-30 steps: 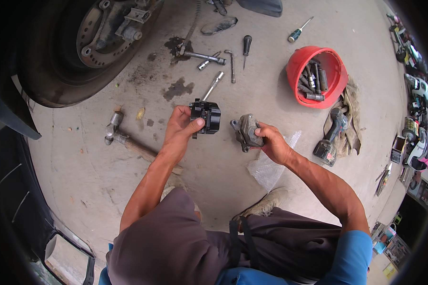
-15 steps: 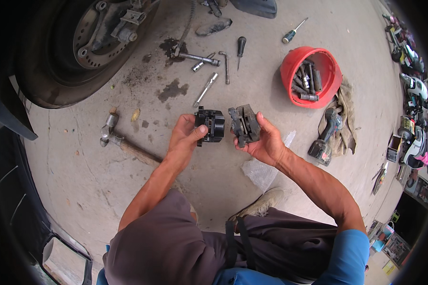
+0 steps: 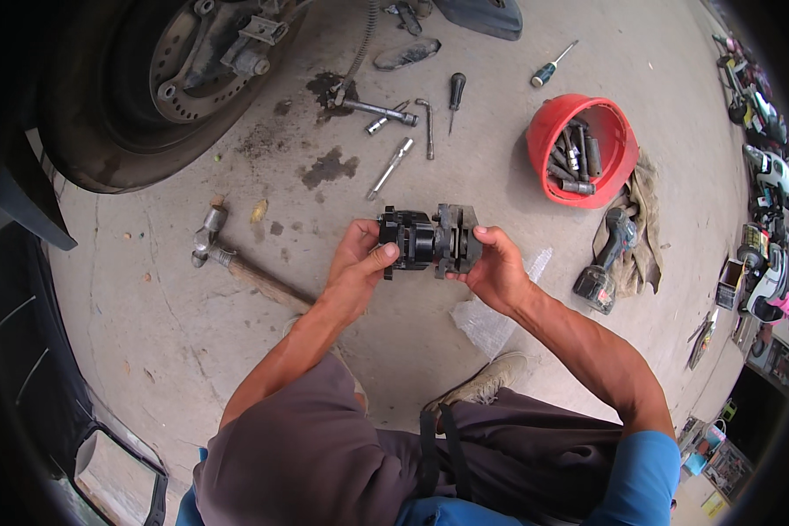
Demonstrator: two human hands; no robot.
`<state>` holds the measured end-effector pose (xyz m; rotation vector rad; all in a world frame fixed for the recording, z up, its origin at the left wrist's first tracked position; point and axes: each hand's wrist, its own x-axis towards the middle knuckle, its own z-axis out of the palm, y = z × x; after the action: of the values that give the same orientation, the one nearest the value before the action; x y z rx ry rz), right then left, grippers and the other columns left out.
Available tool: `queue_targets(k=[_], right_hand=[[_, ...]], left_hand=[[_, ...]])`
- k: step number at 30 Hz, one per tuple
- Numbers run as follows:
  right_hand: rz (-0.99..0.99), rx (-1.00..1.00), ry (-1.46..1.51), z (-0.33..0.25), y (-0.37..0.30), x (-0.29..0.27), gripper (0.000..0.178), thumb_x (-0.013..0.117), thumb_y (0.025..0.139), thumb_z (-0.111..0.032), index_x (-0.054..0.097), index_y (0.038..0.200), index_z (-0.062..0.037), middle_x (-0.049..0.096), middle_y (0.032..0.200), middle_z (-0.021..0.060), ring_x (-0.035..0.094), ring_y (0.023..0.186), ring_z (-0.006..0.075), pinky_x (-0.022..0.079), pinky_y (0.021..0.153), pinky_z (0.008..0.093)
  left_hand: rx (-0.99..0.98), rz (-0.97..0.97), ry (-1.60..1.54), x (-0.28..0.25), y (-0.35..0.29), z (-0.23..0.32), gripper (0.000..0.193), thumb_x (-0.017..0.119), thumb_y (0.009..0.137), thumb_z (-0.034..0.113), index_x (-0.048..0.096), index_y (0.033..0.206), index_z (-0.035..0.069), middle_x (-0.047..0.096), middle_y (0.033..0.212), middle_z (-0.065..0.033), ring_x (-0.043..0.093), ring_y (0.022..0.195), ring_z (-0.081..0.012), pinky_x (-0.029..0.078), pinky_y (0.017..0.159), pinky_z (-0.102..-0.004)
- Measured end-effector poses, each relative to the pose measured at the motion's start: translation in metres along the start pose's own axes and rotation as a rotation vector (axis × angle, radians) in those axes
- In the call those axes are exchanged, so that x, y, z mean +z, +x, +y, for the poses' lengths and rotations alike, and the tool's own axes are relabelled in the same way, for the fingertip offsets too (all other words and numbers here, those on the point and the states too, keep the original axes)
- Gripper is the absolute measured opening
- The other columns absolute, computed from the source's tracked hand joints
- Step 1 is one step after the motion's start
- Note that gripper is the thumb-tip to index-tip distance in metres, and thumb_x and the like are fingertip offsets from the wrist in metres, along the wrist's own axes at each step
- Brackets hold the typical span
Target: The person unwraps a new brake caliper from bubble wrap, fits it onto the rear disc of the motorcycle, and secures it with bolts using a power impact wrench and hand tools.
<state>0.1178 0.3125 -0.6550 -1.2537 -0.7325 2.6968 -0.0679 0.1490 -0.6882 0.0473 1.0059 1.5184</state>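
Pinched by thumb and fingers, a shiny black metal block (image 3: 406, 244) sits in the left hand (image 3: 357, 263), near the middle of the head view. At its three o'clock, the right hand (image 3: 500, 273) pinches a dull grey slotted metal block (image 3: 457, 238); I cannot tell if they touch. At nine o'clock lies a wooden-handled steel hammer (image 3: 263, 281); at two, a round red plastic helmet (image 3: 548, 131) holding dull metal sockets (image 3: 593, 158). If a thumb slips, a block could drop on the hard grey floor (image 3: 394, 324) and chip.

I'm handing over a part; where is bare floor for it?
Bare floor shows between the left forearm and plastic wrap, and between the grey caliper and red helmet. It's crowded around the wrenches and black screwdriver, and by the drill and cloth.
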Motion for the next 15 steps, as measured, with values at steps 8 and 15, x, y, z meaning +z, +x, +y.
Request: queue_targets(k=[8, 15], right_hand=[[-0.056, 0.039, 0.062, -0.0053, -0.0034, 0.0085, 0.049, 0.055, 0.095, -0.035, 0.058, 0.135, -0.0052, 0.068, 0.127, 0.0094, 0.065, 0.115, 0.0235, 0.049, 0.101, 0.0455], [-0.097, 0.044, 0.055, -0.0037, -0.0028, 0.0006, 0.051, 0.054, 0.096, -0.033, 0.055, 0.138, -0.0032, 0.066, 0.131, 0.0110, 0.064, 0.118, 0.0240, 0.049, 0.103, 0.0466]], left_hand=[[-0.015, -0.042, -0.057, -0.0023, -0.0015, 0.0027, 0.040, 0.075, 0.093, 0.011, 0.046, 0.120, 0.010, 0.059, 0.125, -0.0076, 0.058, 0.116, -0.0173, 0.046, 0.102, -0.0351], [-0.015, -0.080, -0.059, 0.0000, -0.0037, 0.0087, 0.040, 0.074, 0.094, 0.010, 0.047, 0.122, 0.009, 0.058, 0.127, -0.0093, 0.056, 0.119, -0.0189, 0.044, 0.105, -0.0375]])
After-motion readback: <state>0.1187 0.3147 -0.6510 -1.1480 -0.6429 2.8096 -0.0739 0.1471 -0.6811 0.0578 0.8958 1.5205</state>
